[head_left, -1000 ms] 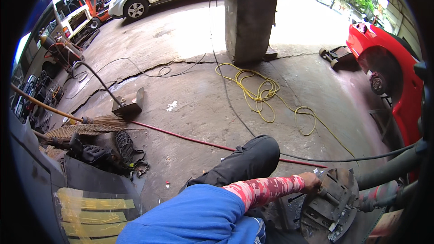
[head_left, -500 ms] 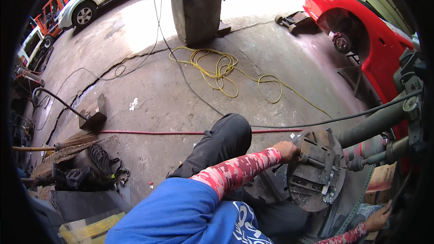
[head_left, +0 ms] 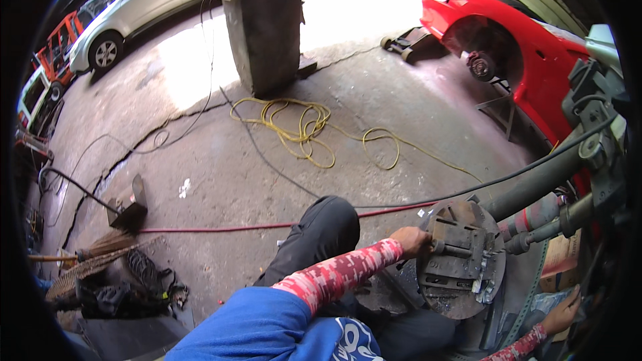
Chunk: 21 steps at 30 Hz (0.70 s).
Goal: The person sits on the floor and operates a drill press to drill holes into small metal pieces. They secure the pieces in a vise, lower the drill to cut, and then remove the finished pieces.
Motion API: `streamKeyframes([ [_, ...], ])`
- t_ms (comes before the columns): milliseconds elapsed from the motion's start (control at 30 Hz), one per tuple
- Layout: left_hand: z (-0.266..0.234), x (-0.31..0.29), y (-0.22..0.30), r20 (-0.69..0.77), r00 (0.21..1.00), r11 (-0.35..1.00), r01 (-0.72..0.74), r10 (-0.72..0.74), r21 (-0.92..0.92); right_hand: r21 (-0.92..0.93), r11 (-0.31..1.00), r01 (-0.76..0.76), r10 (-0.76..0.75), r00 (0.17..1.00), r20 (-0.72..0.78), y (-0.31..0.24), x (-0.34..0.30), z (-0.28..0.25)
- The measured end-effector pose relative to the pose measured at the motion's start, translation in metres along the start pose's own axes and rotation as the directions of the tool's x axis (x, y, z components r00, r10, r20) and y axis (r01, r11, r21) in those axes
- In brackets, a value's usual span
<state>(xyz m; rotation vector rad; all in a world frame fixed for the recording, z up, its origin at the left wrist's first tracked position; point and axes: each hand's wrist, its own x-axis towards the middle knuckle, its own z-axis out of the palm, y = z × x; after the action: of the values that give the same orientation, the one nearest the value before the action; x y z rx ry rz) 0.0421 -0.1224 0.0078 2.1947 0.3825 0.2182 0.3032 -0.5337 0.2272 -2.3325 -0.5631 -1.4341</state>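
My left hand (head_left: pixel 410 242) is closed at the left end of a machine vise (head_left: pixel 461 257), around its screw handle, which the fingers mostly hide. The grey metal vise lies on a round, slotted machine table (head_left: pixel 438 301). Bright metal bits or shavings show along the vise's right side. At the lower right my right hand (head_left: pixel 562 312) reaches out with its fingers extended, near a dark bar at the dim rim of the picture. Nothing can be made out in its palm. Patterned red and white sleeves cover both forearms.
A thick machine column (head_left: pixel 538 180) and a black cable pass right of the table. A red hose (head_left: pixel 221 229) and coiled yellow cord (head_left: pixel 294 127) lie on the concrete. Beyond stand a pillar (head_left: pixel 264 33), a red car body (head_left: pixel 535 60) and a silver car (head_left: pixel 147 3). A broom (head_left: pixel 107 247) lies left.
The view has tilted up and turned slightly right, so the floor things sit lower and further left. My left hand stays at the vise handle; the right hand stays at the lower right.
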Motion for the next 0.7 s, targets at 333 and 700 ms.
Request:
streamKeyframes([
  [333,0.005,0.005,-0.005,0.005,0.997,0.995,-0.080,0.080,0.053,0.130,0.982,-0.137,0.136,0.990,0.022,-0.028,-0.001,-0.010],
  [700,0.008,0.013,-0.012,0.037,0.997,0.994,-0.077,0.074,0.083,0.067,0.986,-0.153,0.159,0.982,-0.106,-0.055,0.002,-0.014],
])
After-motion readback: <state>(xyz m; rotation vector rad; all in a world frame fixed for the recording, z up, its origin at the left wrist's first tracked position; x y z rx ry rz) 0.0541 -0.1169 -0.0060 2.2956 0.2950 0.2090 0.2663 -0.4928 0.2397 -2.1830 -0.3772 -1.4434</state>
